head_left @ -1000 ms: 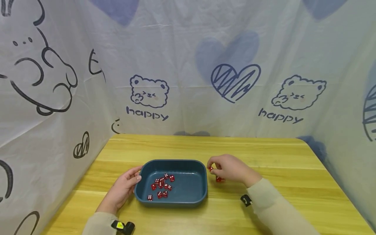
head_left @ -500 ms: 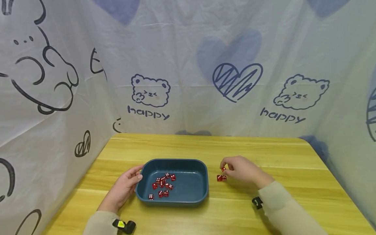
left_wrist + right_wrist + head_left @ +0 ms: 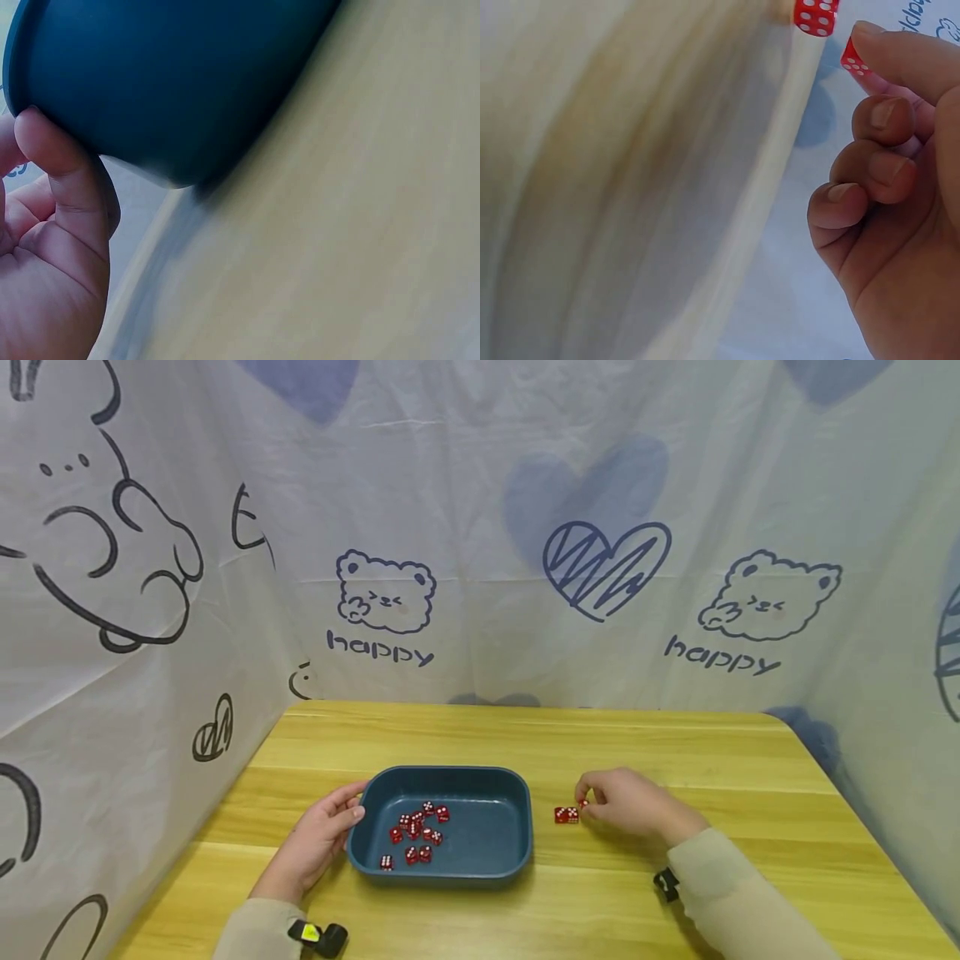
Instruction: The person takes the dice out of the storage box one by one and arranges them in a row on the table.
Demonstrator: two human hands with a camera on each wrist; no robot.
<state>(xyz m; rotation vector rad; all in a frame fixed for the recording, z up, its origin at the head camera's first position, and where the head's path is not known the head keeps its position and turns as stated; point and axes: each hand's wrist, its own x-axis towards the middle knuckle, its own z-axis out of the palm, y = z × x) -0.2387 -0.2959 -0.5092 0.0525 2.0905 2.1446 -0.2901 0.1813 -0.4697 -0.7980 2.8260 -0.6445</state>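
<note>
On table (image 3: 480, 735) | right fingers (image 3: 904, 56) — pinching die (image 3: 852, 64) | left fingers (image 3: 56, 146) — gripping tray (image 3: 480, 831), long axis sideways

Light falls softly; the tabletop (image 3: 352, 210) blurs (wrist views).

Dark tray (image 3: 172, 67) gripped at its rim (image 3: 13, 56) by the left hand (image 3: 56, 255)

The upper left is filled by the tray's smooth blue-green outer wall, tilted in view. The tip of one digit is pressed against it near the rim; other fingers are partly hidden behind. Most of the right side is taken up by a pale wooden table (image 3: 337, 217), blurred. Between hand and table, a pale backdrop (image 3: 135, 202) is seen.
</note>
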